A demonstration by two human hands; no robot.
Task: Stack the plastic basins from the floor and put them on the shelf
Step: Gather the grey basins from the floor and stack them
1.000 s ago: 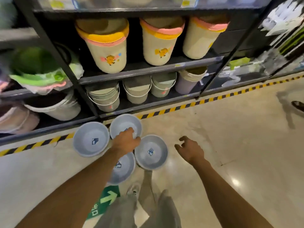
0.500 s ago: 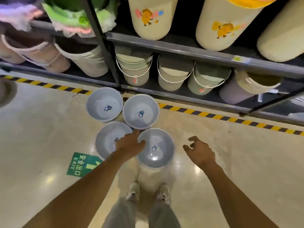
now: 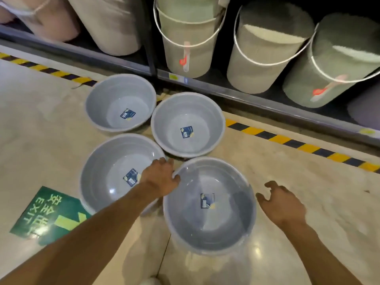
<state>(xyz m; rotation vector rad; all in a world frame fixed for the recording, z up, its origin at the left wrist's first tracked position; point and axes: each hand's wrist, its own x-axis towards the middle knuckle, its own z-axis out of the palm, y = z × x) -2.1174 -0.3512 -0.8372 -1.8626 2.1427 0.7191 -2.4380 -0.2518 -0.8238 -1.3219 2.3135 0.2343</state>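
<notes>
The left hand (image 3: 159, 179) was reached forward and down, its fingers curled over the rim of the near right basin (image 3: 209, 204), which was gripped at its far left edge and appeared tilted; the right hand (image 3: 281, 204) was held just beside that basin's right rim, not touching it, its fingers apart and loosely bent, nothing held. Four grey plastic basins were seen clustered on the pale floor (image 3: 287, 171), unstacked: the near left basin (image 3: 115, 173), the far left basin (image 3: 120, 102) and the far right basin (image 3: 188, 124), each marked inside by a small blue label. Pale handled buckets (image 3: 189, 38) were ranged on the lowest shelf (image 3: 257, 97) behind; a yellow-and-black hazard stripe (image 3: 298, 144) was run along its foot; a green exit sign (image 3: 43, 214) was fixed to the floor at left.
</notes>
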